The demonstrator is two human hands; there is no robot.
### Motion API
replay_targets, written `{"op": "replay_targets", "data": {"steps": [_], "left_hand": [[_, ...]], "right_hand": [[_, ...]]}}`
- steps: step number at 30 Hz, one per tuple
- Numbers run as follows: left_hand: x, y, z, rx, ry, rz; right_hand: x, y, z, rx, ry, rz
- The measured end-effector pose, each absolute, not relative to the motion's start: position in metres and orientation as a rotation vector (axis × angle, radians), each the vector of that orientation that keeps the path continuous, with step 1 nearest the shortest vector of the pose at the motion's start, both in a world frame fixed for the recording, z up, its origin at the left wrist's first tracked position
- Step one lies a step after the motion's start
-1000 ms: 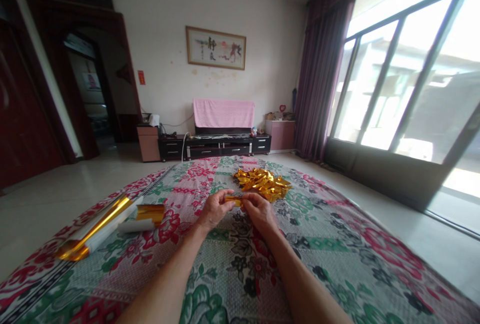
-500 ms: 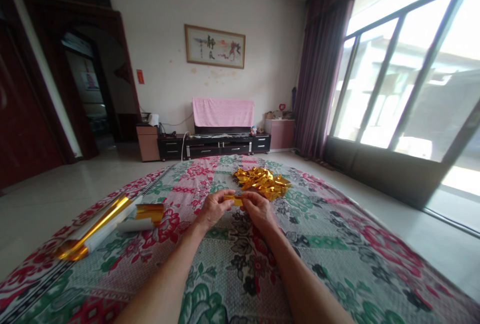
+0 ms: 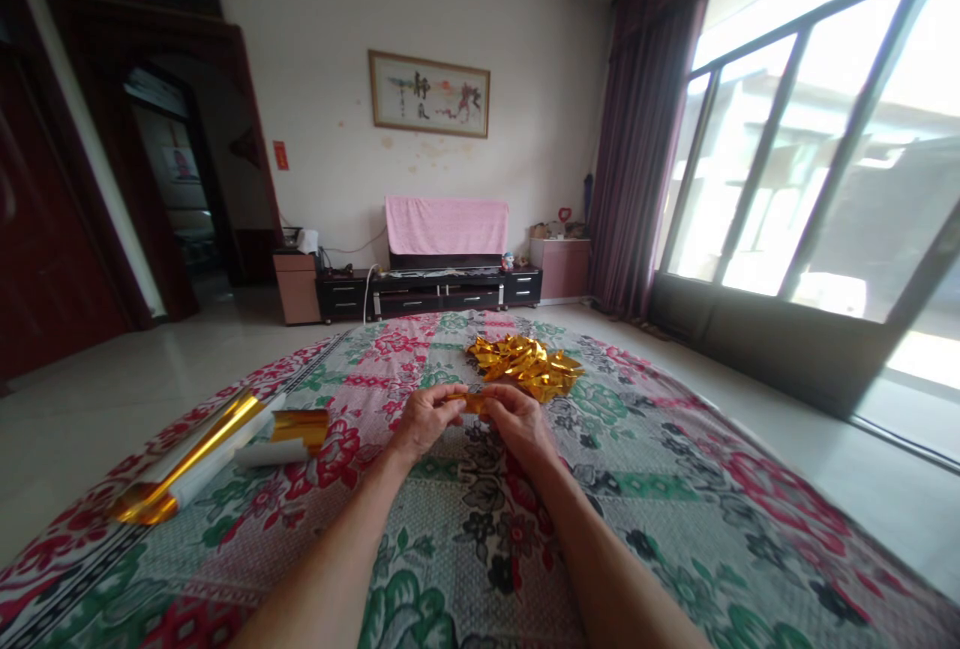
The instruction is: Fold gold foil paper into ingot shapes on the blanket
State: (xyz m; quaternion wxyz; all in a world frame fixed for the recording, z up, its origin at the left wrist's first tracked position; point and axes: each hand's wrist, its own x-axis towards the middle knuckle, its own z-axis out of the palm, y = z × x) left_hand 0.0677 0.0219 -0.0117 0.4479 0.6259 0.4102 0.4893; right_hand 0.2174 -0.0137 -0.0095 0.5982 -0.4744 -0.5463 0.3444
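Observation:
Between my two hands, just above the flowered cloth (image 3: 442, 539), is a small piece of gold foil paper (image 3: 474, 403). My left hand (image 3: 426, 419) pinches its left end between thumb and fingers. The right end is pinched by my right hand (image 3: 517, 419). Part of the piece is hidden behind the fingertips. Right behind my hands lies a heap of shiny gold foil pieces (image 3: 525, 364), folded or crumpled; single shapes are hard to make out.
To the left lie a long roll of gold foil paper (image 3: 195, 459) and a smaller curled sheet (image 3: 300, 429) with a white back. Beyond the cloth's far edge stands a low black cabinet (image 3: 442, 299). A large window (image 3: 787, 159) is on the right.
Both hands keep their place and hold. The foil piece between them looks slightly tilted or turned and darker than before. Everything else is unchanged.

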Motion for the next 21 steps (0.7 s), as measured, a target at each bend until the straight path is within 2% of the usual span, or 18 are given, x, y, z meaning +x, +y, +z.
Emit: {"op": "replay_targets", "data": {"steps": [21], "left_hand": [[0.0675,0.0220,-0.0092,1.586,0.990,1.276]], "right_hand": [[0.2186,-0.0102,-0.0140,-1.058,-1.295,0.736]]}}
